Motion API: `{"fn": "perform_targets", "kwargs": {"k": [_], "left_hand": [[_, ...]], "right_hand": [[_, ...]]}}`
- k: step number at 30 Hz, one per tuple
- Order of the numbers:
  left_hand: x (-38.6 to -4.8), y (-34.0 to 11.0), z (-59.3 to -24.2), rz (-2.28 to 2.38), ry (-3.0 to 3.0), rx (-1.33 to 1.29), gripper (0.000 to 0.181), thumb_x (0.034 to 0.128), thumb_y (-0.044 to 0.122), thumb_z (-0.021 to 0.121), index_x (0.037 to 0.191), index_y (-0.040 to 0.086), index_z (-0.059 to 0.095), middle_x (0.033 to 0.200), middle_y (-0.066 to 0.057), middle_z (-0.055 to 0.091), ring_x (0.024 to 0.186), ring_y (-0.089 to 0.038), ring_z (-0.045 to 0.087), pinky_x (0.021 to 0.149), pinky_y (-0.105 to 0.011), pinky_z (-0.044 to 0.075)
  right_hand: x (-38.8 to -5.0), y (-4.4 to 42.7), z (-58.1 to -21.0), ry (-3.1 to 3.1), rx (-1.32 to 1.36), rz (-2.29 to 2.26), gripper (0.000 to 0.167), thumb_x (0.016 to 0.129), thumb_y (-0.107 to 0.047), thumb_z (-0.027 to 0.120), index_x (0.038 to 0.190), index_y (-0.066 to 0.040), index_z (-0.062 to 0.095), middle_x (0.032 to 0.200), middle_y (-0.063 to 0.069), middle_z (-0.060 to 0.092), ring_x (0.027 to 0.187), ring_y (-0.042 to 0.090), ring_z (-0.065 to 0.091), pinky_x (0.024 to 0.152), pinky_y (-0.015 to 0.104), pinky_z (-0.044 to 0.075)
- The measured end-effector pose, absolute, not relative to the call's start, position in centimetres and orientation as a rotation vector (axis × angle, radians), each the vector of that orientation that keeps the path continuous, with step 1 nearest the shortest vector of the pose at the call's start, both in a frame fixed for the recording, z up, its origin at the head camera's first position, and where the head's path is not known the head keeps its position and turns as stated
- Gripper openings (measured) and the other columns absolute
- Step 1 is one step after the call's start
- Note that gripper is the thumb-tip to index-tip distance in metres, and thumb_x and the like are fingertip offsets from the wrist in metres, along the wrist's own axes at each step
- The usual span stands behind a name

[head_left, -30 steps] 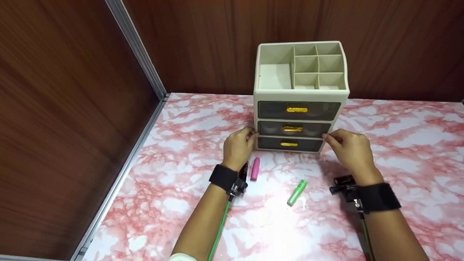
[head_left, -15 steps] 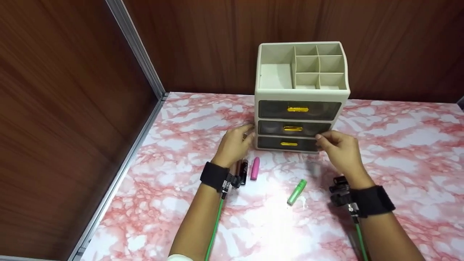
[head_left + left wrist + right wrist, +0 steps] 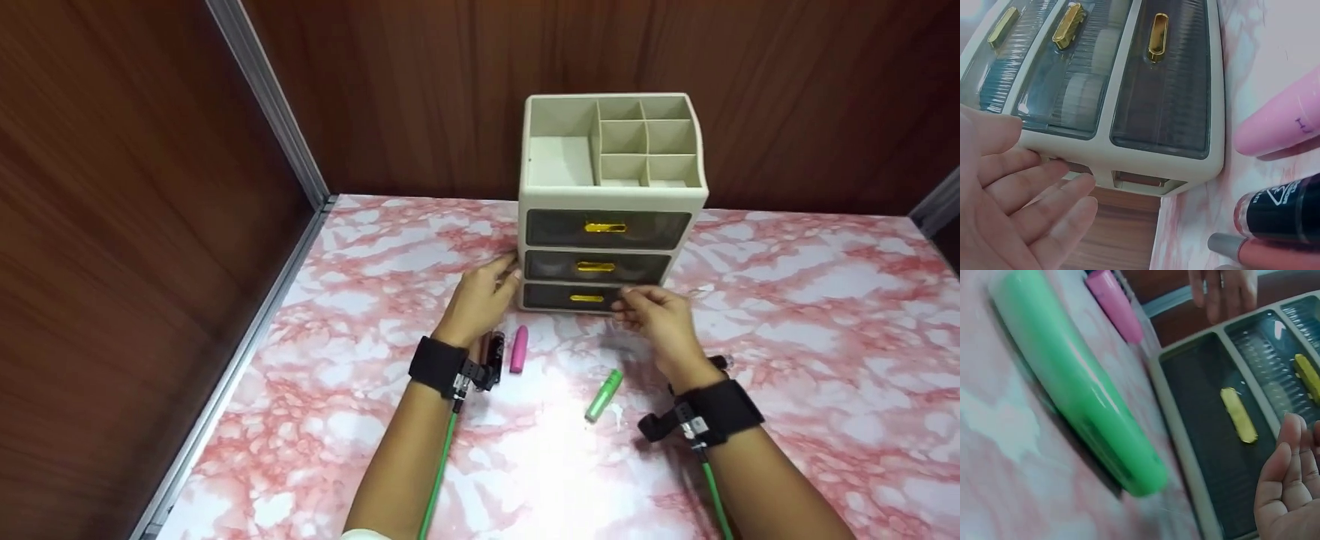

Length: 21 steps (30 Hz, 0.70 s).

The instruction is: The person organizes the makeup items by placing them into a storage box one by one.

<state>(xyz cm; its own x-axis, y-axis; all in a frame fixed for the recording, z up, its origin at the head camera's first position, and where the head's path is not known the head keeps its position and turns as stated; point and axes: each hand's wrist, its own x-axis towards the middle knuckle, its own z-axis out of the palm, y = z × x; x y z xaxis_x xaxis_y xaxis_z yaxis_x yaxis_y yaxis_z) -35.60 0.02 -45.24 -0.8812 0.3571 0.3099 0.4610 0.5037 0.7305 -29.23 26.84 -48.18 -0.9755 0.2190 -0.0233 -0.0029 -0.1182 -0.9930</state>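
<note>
A cream organizer (image 3: 613, 194) with three dark-fronted drawers stands near the back wall. My left hand (image 3: 480, 300) is at its left side, with relaxed fingers extended; in the left wrist view the fingertips reach the side wall, and I cannot tell if they press on it. My right hand (image 3: 664, 322) is in front of the bottom drawer (image 3: 551, 296), right of its gold handle (image 3: 586, 298). Its fingers are loosely bent, with nothing visible between them. All drawers are closed. A pink tube (image 3: 519, 349) and a green tube (image 3: 604, 396) lie in front.
A black tube (image 3: 1275, 211) and a thin reddish tube (image 3: 1275, 254) lie beside the pink one, below my left hand. A dark cylinder (image 3: 721, 361) lies partly hidden behind my right wrist. Wood-look panels (image 3: 420, 97) bound the marbled table (image 3: 360, 420) at the back and left.
My right hand has moved from the organizer's right edge leftward along the bottom drawer's front, its fingers off the edge. My left hand stays by the left side, its fingers slightly straighter.
</note>
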Motion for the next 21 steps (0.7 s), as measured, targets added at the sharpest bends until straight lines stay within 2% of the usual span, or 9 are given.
{"fn": "perform_targets", "kwargs": {"k": [5,9,12,16,21], "left_hand": [[-35.6,-0.4,-45.4,-1.296,-2.623,-0.699,0.042,0.1001,0.026,0.055,0.137,0.006,0.056,0.131,-0.009,0.06,0.104,-0.016,0.064,0.091,-0.029,0.048],[-35.6,-0.5,-45.6,-1.299,-2.62,-0.697,0.042,0.1,0.026,0.055,0.137,0.006,0.056,0.132,-0.008,0.059,0.108,-0.018,0.063,0.095,-0.03,0.047],[-35.5,-0.6,-45.6,-1.296,-2.597,-0.687,0.04,0.0993,0.025,0.056,0.135,0.006,0.058,0.131,-0.007,0.06,0.113,-0.017,0.06,0.097,-0.031,0.045],[-35.4,-0.4,-45.2,-1.326,-2.556,-0.689,0.04,0.0987,0.025,0.057,0.133,0.005,0.059,0.132,-0.009,0.059,0.119,-0.015,0.056,0.101,-0.03,0.042],[-35.4,-0.2,-44.8,-1.356,-2.525,-0.714,0.04,0.0991,0.024,0.057,0.134,0.004,0.058,0.134,-0.01,0.057,0.122,-0.015,0.053,0.102,-0.028,0.04]], "right_hand": [[-29.8,25.6,-49.1,-2.059,-0.321,2.333,0.03,0.095,-0.013,0.064,0.111,0.011,0.059,0.086,0.011,0.068,0.07,0.019,0.065,0.074,0.037,0.057],[-30.2,25.0,-49.9,-2.202,-0.329,2.335,0.045,0.095,-0.021,0.065,0.117,0.017,0.055,0.095,0.02,0.069,0.081,0.028,0.068,0.079,0.04,0.056],[-30.6,24.9,-50.2,-2.233,-0.345,2.373,0.055,0.094,-0.03,0.067,0.12,0.017,0.053,0.102,0.024,0.068,0.088,0.032,0.068,0.082,0.041,0.055],[-30.8,25.1,-50.1,-2.201,-0.414,2.443,0.058,0.094,-0.033,0.067,0.122,0.015,0.052,0.097,0.019,0.07,0.079,0.024,0.069,0.074,0.034,0.057],[-31.1,25.4,-49.6,-2.166,-0.45,2.48,0.052,0.096,-0.03,0.063,0.122,0.014,0.052,0.088,0.012,0.07,0.07,0.017,0.066,0.064,0.026,0.056]]}}
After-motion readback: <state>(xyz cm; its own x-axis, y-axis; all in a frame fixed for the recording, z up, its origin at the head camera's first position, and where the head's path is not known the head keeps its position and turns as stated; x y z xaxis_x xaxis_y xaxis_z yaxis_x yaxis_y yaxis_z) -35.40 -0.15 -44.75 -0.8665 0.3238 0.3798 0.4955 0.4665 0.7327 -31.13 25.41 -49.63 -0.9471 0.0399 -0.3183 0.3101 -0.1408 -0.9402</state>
